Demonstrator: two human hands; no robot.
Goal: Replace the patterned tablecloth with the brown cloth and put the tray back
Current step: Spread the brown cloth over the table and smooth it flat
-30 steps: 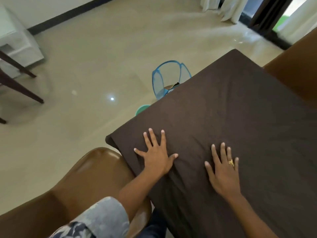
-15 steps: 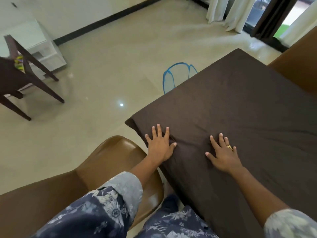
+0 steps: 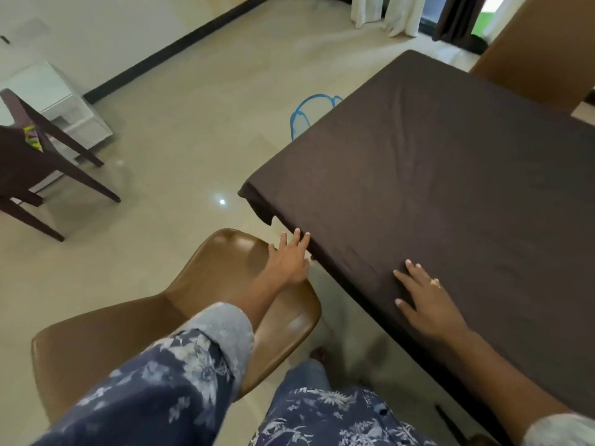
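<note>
Smoothing spread brown cloth (image 3: 434, 175), swap seemingly done. Pressing right hand (image 3: 425, 300) flat, fingers spread; touching cloth edge with left hand (image 3: 288, 262), fingers straight. Awaiting tray, unseen.

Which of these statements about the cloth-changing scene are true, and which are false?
1. The brown cloth is spread out. True.
2. The right hand lies flat on it. True.
3. A tray stands on the cloth. False: no tray is in view.
4. The left hand rests mid-cloth. False: it touches the cloth's near edge, above the brown chair.
</note>
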